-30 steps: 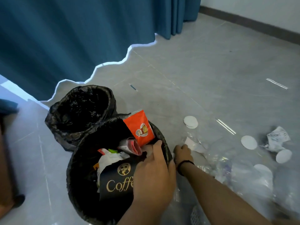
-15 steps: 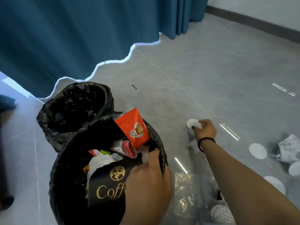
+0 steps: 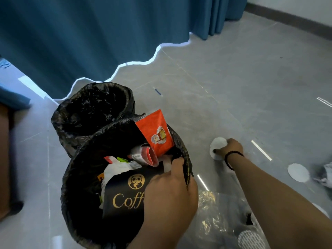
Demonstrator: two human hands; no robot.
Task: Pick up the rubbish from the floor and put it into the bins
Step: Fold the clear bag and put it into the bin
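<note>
Since a moment ago the right hand has stayed on the white round lid on the floor, fingers curled over it, seemingly gripping it. The left hand keeps hold of the near bin at its rim, fingers hooked over the black liner. Wrappers and a coffee bag fill that bin; the far bin sits behind it

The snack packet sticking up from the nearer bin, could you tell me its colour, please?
Orange-red snack packet, small cartoon figure printed on it; head view.
</note>
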